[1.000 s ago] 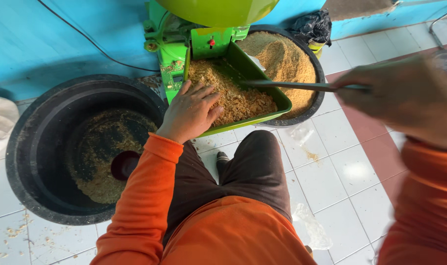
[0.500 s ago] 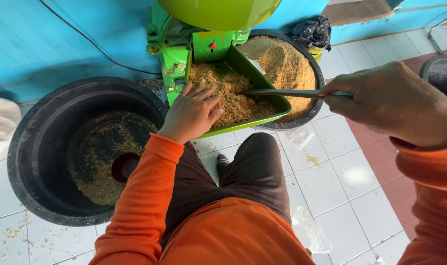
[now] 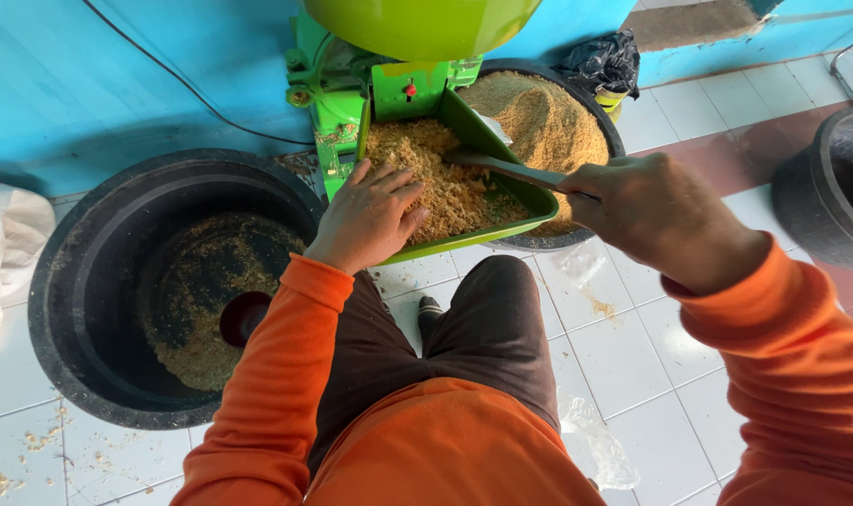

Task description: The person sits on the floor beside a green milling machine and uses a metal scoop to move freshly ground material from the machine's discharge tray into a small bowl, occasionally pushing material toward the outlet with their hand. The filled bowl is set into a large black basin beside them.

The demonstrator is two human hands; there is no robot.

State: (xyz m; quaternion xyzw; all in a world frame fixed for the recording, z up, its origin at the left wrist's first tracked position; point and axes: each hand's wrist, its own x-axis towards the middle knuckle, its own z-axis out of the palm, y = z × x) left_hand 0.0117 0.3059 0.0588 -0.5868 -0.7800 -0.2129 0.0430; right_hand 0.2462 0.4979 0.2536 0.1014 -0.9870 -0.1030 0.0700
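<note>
Where crumbs dot white floor tiles [image 3: 633, 351]; blue wall [image 3: 117, 84] behind.

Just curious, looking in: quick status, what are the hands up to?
Left hand flat on tan meal in green tray. Right hand grips scoop handle, blade in meal. Nothing blocking.

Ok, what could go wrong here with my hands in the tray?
The left hand lies flat on the meal in the green tray, close under the machine's chute, so fingers may get caught. The tool in the right hand could push meal over the tray's low rim onto the tiles; some already lies there.
</note>
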